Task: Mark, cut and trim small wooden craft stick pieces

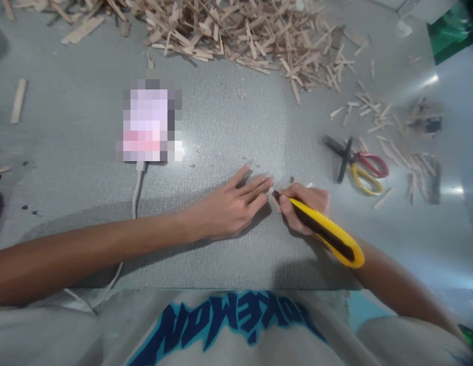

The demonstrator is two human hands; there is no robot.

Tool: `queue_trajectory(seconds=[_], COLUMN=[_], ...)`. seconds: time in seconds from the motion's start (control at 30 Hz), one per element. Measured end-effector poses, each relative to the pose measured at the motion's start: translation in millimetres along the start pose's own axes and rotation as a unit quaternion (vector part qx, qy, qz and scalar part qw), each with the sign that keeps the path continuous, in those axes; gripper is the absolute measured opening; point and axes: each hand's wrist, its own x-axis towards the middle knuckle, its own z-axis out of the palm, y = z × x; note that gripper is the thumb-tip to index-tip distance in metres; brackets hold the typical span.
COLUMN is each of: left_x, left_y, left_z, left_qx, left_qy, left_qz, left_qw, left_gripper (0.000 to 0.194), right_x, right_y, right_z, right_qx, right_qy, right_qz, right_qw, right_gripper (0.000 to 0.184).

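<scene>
My right hand [303, 203] is closed around a yellow and black utility knife [328, 231]. The knife's tip points up and left, at a small wooden stick [273, 199] on the table. My left hand [236, 206] lies palm down, its thumb and nearest fingertips closed on that stick right beside the blade end, while an outer finger is stretched away. Fingers and knife partly cover the stick. Tiny wood shavings [249, 161] are scattered just beyond my left fingertips.
A large heap of wooden sticks [229, 30] spreads along the far side. Scissors with red and yellow handles [368, 173] lie at right, near loose wood pieces [419, 168]. A blurred-out device [147, 122] with a white cable [137, 190] sits at left. One flat stick [19, 100] lies farther left.
</scene>
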Motion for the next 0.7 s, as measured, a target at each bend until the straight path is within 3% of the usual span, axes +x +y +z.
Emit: queue_trajectory(seconds=[0.23,0.7], left_x=[1.5,0.9], left_y=[2.0,3.2], left_z=[-0.1,1.5], left_qx=[0.033,0.024], left_qy=[-0.014,-0.007], left_qz=[-0.02,-0.033], left_qw=[0.999,0.999], left_gripper=[0.041,0.036], right_x=[-6.4,-8.0], right_y=[-12.0,-9.0], right_z=[0.8,-2.3], right_qx=[-0.029,-0.057], right_qy=[-0.005,-0.01], right_qz=[0.01,-0.027], right_qw=[1.0,0.998], right_gripper=[0.017,0.019])
